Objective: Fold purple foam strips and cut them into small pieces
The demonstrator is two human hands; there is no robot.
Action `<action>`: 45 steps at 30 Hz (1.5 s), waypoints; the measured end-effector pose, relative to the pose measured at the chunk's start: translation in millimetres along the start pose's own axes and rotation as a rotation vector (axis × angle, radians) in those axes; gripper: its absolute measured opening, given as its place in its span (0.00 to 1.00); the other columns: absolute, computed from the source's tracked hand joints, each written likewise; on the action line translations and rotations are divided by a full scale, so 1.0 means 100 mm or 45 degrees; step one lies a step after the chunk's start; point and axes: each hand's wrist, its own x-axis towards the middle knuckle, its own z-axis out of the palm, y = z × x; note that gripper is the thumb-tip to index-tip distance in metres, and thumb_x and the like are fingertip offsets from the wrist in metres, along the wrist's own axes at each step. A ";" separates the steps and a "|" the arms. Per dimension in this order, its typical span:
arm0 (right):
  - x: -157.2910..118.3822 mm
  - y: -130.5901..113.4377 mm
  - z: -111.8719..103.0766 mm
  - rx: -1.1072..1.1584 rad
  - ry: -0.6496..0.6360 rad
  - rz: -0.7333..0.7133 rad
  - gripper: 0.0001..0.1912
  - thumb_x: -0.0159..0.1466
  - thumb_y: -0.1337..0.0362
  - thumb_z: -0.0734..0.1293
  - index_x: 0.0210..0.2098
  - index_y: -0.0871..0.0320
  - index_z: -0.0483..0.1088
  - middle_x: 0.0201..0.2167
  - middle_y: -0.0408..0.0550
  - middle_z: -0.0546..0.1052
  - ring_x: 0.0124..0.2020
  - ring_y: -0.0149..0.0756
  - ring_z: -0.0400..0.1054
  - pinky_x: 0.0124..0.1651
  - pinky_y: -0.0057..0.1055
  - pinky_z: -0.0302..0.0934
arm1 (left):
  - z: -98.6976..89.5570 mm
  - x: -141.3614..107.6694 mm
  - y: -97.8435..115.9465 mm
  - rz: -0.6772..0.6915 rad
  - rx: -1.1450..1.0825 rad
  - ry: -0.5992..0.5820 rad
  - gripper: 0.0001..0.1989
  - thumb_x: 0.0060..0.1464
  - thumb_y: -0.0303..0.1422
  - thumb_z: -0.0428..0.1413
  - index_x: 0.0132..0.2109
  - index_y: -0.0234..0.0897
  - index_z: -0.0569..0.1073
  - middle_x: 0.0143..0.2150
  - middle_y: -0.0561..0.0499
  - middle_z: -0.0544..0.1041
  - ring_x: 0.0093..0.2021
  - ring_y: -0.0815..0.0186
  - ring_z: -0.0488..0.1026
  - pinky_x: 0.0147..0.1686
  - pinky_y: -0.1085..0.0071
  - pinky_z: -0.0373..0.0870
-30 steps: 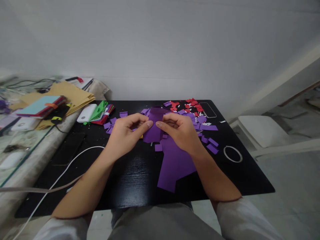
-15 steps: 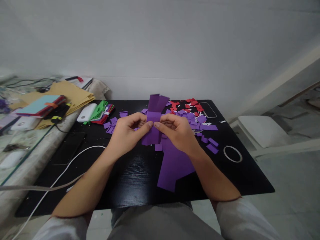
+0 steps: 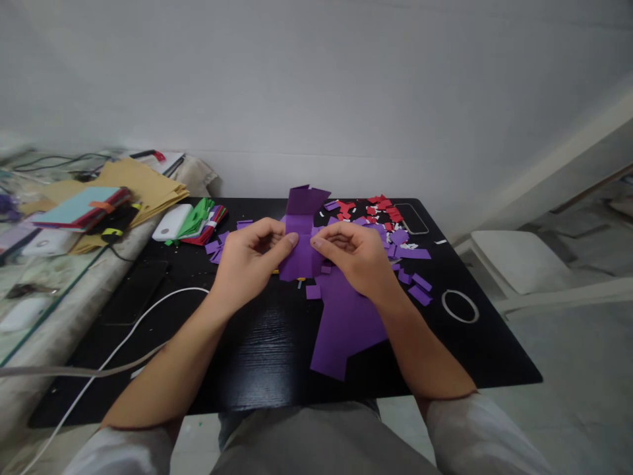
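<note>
A folded piece of purple paper is held up over the table between my hands, with creases and an upright flap at its top. My left hand pinches its left side, thumb in front and fingers curled behind. On the right edge, my right hand is closed with thumb and forefinger together at the paper. Beneath my right hand and forearm lies a larger cut purple sheet. Small purple paper scraps are scattered around, and a bit of something yellow shows behind the held paper.
Red paper scraps lie at the table's back right, near a clear rectangular frame. A white ring sits at the right. Bundled coloured paper, a white device, a phone and a white cable occupy the left.
The held purple paper has shifted slightly left and its lower part looks spread wider. My right thumb has moved a little right, widening the gap between my thumbs.
</note>
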 end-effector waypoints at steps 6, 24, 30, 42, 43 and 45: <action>0.00 -0.07 -0.10 0.007 0.010 -0.003 0.10 0.61 0.58 0.77 0.31 0.57 0.76 0.28 0.45 0.80 0.32 0.34 0.77 0.42 0.33 0.75 | -0.05 0.03 0.03 0.040 0.054 0.070 0.08 0.58 0.31 0.63 0.31 0.36 0.76 0.23 0.57 0.71 0.23 0.74 0.65 0.23 0.77 0.61; 0.01 0.05 0.03 -0.045 0.063 -0.046 0.16 0.55 0.53 0.81 0.31 0.56 0.78 0.30 0.44 0.82 0.34 0.35 0.77 0.40 0.33 0.75 | -0.04 0.00 -0.03 -0.070 0.059 -0.114 0.11 0.59 0.39 0.66 0.36 0.36 0.80 0.27 0.54 0.75 0.26 0.72 0.68 0.26 0.75 0.64; 0.00 0.03 0.04 0.048 -0.026 -0.032 0.15 0.57 0.52 0.80 0.35 0.56 0.80 0.36 0.46 0.84 0.40 0.37 0.79 0.48 0.35 0.75 | -0.04 0.00 -0.01 -0.064 0.068 -0.150 0.10 0.59 0.39 0.65 0.36 0.36 0.80 0.28 0.53 0.77 0.28 0.70 0.70 0.27 0.74 0.65; 0.02 0.02 0.00 0.026 -0.013 0.032 0.15 0.54 0.53 0.81 0.33 0.57 0.80 0.31 0.45 0.83 0.36 0.36 0.78 0.44 0.34 0.74 | -0.23 0.06 0.02 -0.066 0.264 -0.384 0.11 0.64 0.39 0.59 0.36 0.36 0.77 0.31 0.52 0.76 0.31 0.68 0.71 0.33 0.71 0.66; 0.02 0.01 0.00 0.006 0.001 0.029 0.15 0.54 0.53 0.81 0.32 0.57 0.80 0.30 0.45 0.82 0.34 0.36 0.77 0.42 0.34 0.74 | -0.25 0.06 0.01 -0.050 0.295 -0.385 0.11 0.64 0.39 0.58 0.36 0.36 0.77 0.31 0.52 0.76 0.31 0.68 0.70 0.33 0.71 0.66; 0.03 0.00 -0.03 -0.035 0.060 0.003 0.15 0.54 0.54 0.81 0.28 0.56 0.78 0.28 0.44 0.80 0.31 0.34 0.75 0.38 0.32 0.73 | -0.29 0.07 0.00 -0.024 0.340 -0.363 0.10 0.64 0.37 0.58 0.35 0.36 0.76 0.30 0.52 0.76 0.31 0.68 0.69 0.33 0.71 0.65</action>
